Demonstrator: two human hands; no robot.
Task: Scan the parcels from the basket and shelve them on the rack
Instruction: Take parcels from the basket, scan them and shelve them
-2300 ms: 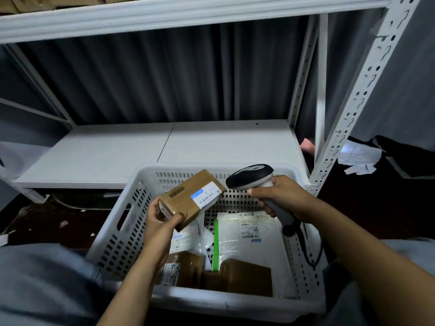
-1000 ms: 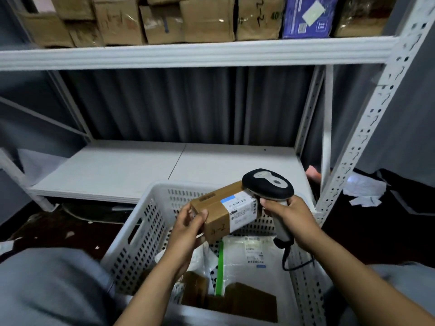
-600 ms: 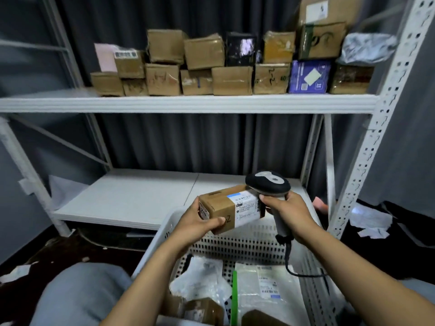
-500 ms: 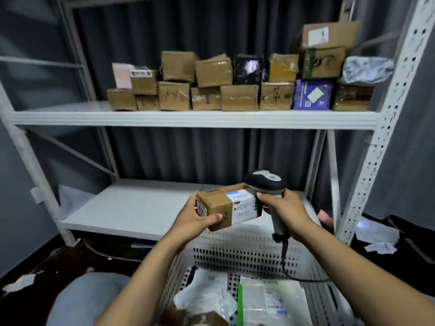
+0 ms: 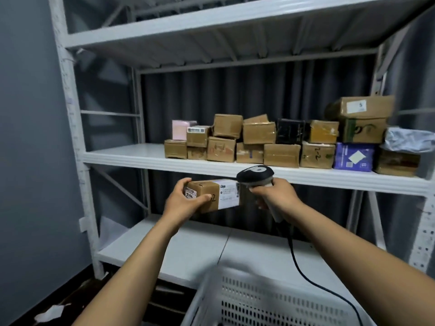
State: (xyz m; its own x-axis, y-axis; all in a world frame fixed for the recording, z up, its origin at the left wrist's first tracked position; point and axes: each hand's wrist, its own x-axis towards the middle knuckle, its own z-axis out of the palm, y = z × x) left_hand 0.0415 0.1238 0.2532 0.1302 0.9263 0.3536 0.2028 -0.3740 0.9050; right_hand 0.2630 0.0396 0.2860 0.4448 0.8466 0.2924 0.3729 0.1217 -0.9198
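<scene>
Trouble could start at the left hand [image 5: 186, 201], near the middle of the frame. Its fingers and thumb grip only the left end of the brown parcel [image 5: 207, 196], which is up in the air just below the front edge of the middle shelf [image 5: 131, 156]. The other end sticks out with nothing under it, so the parcel could tip and drop.

Just to the right is the scanner [image 5: 255, 176]. Its black head is touching the parcel's top corner or very close to it; I cannot tell which. A bump there could knock the parcel loose. The right hand [image 5: 275, 196] is wrapped round the scanner's handle. The cable [image 5: 299, 267] hangs down by the basket [image 5: 259, 300] at the bottom and could catch on its rim. The stacked boxes [image 5: 282, 137] fill the right part of the shelf, so a push there could topple them.

The inside of the basket is cut off, so no other parcels show. The label [image 5: 229, 192] is too blurry to read.
</scene>
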